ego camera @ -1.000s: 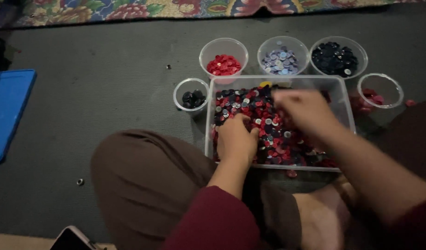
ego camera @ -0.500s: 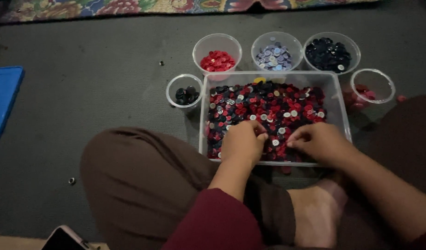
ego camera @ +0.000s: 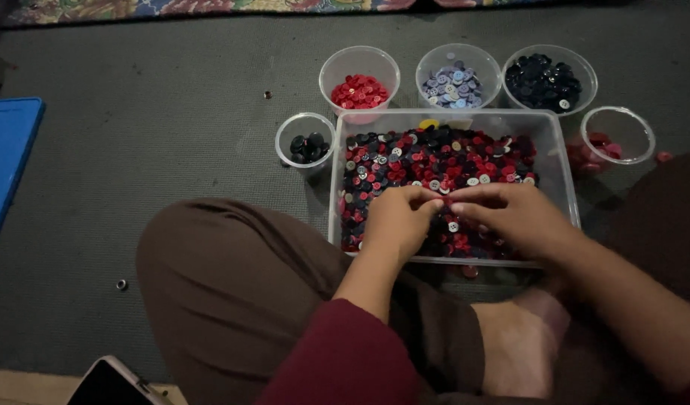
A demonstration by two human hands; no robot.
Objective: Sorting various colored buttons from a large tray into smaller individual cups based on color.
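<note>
At the far left, a blue mat [ego camera: 7, 161] lies on the grey floor [ego camera: 150, 112], and it sits nearer to the picture's edge than half a second ago, because the view has shifted a little. A small dark button [ego camera: 267, 95] lies alone on the floor, and another one [ego camera: 121, 284] lies near the person's knee [ego camera: 202, 255].

Next comes a small clear cup of black buttons [ego camera: 306, 142], just beside the left wall of the clear plastic tub [ego camera: 562, 161]. Behind the tub stand three cups in a row: red buttons [ego camera: 359, 75], pale lilac buttons [ego camera: 458, 75] and dark navy buttons [ego camera: 549, 75].

The tub holds the mixed buttons [ego camera: 435, 161], red, dark and white together. A second ago the right hand was spread over the far part of the heap; now both hands have come together over the near part. The left hand [ego camera: 396, 223] has its fingers curled, with thumb and fingertips pinched together, touching the buttons. The right hand [ego camera: 510, 214] meets it, fingertips pressed together in a pinch against the left fingertips. What lies between them I cannot tell; it is too small.

At the right stands a clear cup with pink-red buttons [ego camera: 617, 136], just beside the tub.
</note>
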